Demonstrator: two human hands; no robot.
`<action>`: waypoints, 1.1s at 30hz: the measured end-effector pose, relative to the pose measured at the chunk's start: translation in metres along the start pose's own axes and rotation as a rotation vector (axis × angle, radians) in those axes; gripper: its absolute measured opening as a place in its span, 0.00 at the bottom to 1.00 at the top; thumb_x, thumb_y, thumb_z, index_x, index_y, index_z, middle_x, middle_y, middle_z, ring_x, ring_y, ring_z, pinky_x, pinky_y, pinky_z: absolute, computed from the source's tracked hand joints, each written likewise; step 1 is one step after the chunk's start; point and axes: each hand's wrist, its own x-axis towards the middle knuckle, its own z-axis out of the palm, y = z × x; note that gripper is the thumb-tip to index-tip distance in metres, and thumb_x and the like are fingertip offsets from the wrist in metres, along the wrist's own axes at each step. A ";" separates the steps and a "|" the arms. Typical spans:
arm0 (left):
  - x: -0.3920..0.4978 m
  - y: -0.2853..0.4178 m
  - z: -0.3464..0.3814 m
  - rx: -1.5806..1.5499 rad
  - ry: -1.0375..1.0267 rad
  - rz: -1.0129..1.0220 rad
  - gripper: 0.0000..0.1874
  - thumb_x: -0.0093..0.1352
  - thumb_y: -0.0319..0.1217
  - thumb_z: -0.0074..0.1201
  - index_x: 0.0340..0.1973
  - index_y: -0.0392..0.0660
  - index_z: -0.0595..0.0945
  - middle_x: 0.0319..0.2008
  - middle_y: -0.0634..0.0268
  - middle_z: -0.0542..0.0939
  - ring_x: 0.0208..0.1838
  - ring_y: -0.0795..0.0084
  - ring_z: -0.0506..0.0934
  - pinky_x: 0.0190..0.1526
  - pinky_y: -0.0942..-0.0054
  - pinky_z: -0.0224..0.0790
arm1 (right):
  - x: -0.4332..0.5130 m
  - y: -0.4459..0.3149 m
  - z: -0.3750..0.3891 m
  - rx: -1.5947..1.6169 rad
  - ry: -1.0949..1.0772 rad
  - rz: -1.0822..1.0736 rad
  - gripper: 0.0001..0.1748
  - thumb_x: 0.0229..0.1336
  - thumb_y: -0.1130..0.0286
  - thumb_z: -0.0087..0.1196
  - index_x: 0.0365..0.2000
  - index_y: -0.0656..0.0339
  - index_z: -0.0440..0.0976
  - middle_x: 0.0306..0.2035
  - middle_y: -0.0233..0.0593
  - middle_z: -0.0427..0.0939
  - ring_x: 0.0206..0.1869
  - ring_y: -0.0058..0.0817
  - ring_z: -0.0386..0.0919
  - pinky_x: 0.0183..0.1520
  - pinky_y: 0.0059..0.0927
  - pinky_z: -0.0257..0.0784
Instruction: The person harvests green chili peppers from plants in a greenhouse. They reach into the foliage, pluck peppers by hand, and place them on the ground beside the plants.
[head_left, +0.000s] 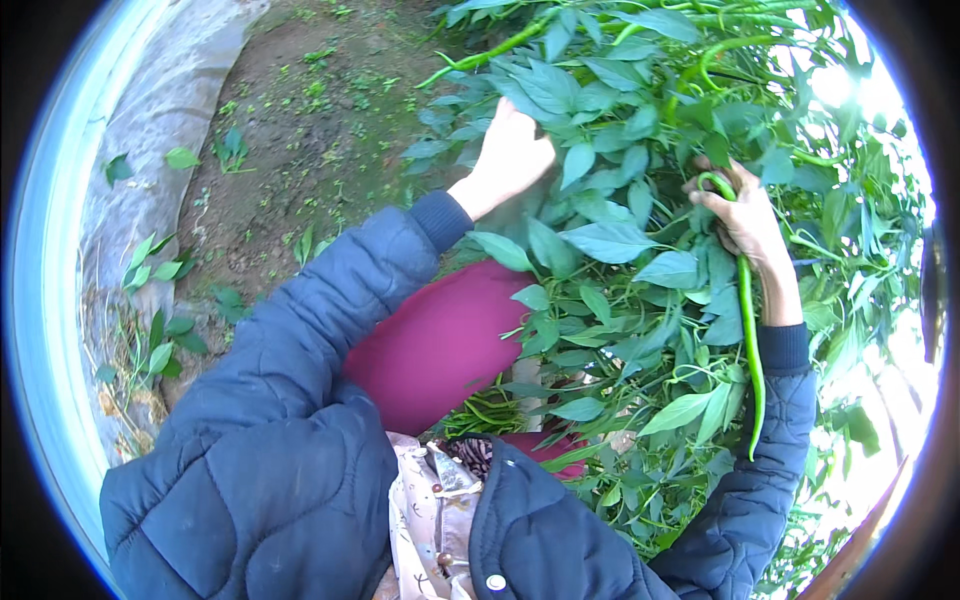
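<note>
Long green chili peppers hang on leafy pepper plants (607, 240) in front of me and to the right. My right hand (739, 214) is in the foliage with its fingers curled around the upper end of a long green pepper (750, 337), whose thin tip hangs down along my dark sleeve. My left hand (514, 154) is at the left edge of the plants, its fingers bent against the leaves; whether it holds something cannot be made out. Above it another long pepper (495, 52) sticks out to the left from the leaves.
Several picked-looking green peppers (487, 412) lie in a heap low between my legs, beside a pale upright edge. Bare soil (285, 127) with small weeds lies to the left, bordered by a plastic sheet (154, 135). More peppers (739, 19) show at the top.
</note>
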 end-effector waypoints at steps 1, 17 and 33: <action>0.005 0.018 0.009 -0.063 0.075 0.072 0.17 0.63 0.28 0.50 0.47 0.39 0.81 0.47 0.48 0.81 0.54 0.43 0.75 0.57 0.51 0.66 | -0.001 -0.003 0.000 0.066 0.017 0.003 0.33 0.51 0.68 0.66 0.57 0.68 0.72 0.44 0.37 0.84 0.46 0.23 0.79 0.56 0.26 0.70; -0.097 0.153 0.070 0.014 -0.283 0.098 0.27 0.65 0.26 0.49 0.60 0.29 0.72 0.65 0.31 0.65 0.75 0.31 0.55 0.76 0.37 0.43 | -0.010 -0.047 0.044 -0.497 -0.247 -0.246 0.25 0.49 0.55 0.70 0.38 0.68 0.81 0.35 0.50 0.77 0.36 0.47 0.80 0.42 0.43 0.75; -0.009 0.021 -0.025 -0.177 0.014 -0.285 0.36 0.64 0.30 0.61 0.67 0.39 0.66 0.60 0.51 0.71 0.52 0.60 0.78 0.54 0.65 0.75 | -0.019 -0.039 0.046 -0.549 -0.114 -0.284 0.34 0.50 0.72 0.67 0.56 0.55 0.64 0.42 0.51 0.79 0.41 0.54 0.81 0.46 0.47 0.77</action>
